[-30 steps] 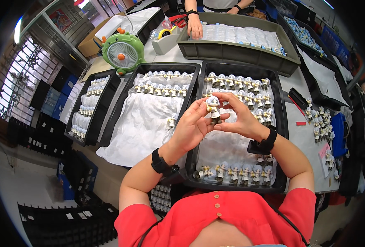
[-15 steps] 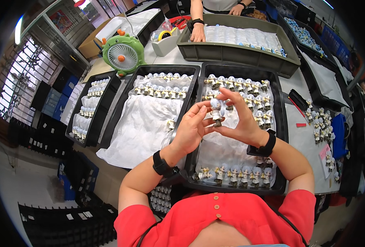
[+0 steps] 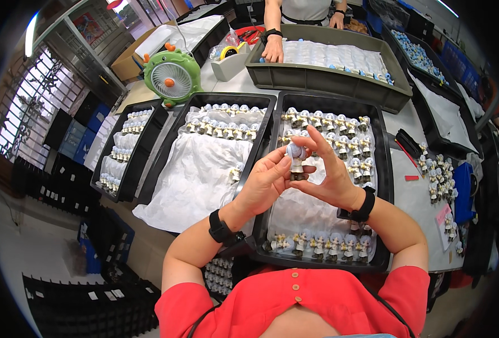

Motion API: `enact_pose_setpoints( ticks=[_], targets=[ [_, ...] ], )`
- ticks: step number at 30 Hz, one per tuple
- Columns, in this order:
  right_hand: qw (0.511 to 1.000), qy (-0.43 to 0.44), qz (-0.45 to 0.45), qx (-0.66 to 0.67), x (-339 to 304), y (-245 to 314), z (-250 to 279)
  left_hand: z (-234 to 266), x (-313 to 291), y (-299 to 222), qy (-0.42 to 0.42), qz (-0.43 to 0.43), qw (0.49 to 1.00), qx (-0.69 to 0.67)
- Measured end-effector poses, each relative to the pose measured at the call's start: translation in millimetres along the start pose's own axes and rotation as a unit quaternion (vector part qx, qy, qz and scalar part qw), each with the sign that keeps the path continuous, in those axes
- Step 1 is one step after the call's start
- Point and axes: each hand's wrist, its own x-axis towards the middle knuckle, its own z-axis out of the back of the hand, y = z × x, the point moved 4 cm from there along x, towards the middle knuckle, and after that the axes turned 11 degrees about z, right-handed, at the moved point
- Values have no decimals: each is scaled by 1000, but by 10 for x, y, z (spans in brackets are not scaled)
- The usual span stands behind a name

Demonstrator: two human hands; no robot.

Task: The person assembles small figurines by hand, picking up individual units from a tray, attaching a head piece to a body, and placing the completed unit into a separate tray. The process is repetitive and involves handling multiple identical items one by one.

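Note:
A small figurine (image 3: 296, 162) with pale blue hair, a white body and a dark base stands upright between my hands. My left hand (image 3: 267, 179) pinches its side with thumb and fingers. My right hand (image 3: 333, 179) curves around the other side, its forefinger at the head and its thumb at the base. Both hands are above a black tray (image 3: 389, 169) lined with white sheet, where similar figurines (image 3: 333, 243) lie in rows at the far and near ends. My forearms hide part of this tray.
Left of it, another black tray (image 3: 173, 127) holds figurines and white sheet (image 3: 196, 174). Beyond are a green fan (image 3: 172, 76), a tape dispenser (image 3: 230, 63) and a large grey-green bin (image 3: 317, 73) with a co-worker's hand (image 3: 273, 49) inside. Loose figurines (image 3: 441, 174) crowd the right side.
The figurine has turned in my fingers and its base now sits lower against my right thumb. The co-worker's hand has shifted slightly at the bin.

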Motion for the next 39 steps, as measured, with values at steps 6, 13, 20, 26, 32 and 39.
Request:
enact_pose_setpoints(
  ticks=[6, 13, 20, 26, 32, 39],
  targets=[
    [998, 9, -17, -53, 21, 18, 44, -58, -13, -49, 17, -14, 1000, 12],
    [985, 9, -144, 91, -16, -82, 12, 57, -14, -13, -24, -1, 1000, 14],
    [994, 9, -100, 33, -3, -116, 53, 69, 8, -1, -51, -27, 998, -15],
    [995, 15, -88, -45, -21, -111, 40, 145, 4, -5, -68, -57, 995, -36],
    [997, -13, -12, -82, -24, -63, 36, 81, 17, -32, -31, -59, 997, -49],
    [996, -36, 9, -86, 4, 32, 30, 71, 9, -38, -4, -27, 997, -68]
  ],
)
